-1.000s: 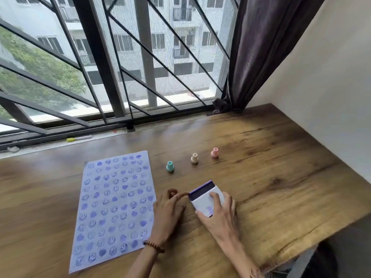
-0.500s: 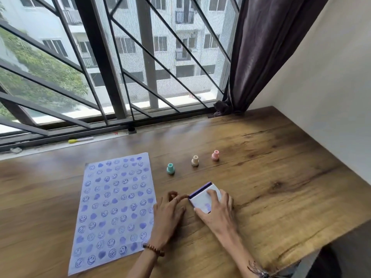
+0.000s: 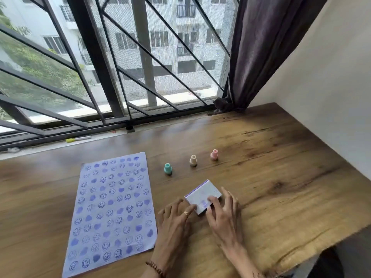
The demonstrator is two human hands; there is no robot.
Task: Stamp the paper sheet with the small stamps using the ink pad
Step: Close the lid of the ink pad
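Head view: both hands rest on the closed ink pad (image 3: 202, 196) on the table (image 3: 281, 177). Left hand (image 3: 174, 219) fingers touch its near corner; right hand (image 3: 223, 214) fingers lie spread on its lid, not clenched.

A wooden desk (image 3: 281, 177) beside a window. On it lie a paper sheet (image 3: 112, 207) (covered in blue smiley and heart stamps) at left, three small stamps standing upright, teal (image 3: 168, 168), cream (image 3: 193, 160), pink (image 3: 214, 154), and a closed white ink pad (image 3: 202, 195) nearer the front edge.
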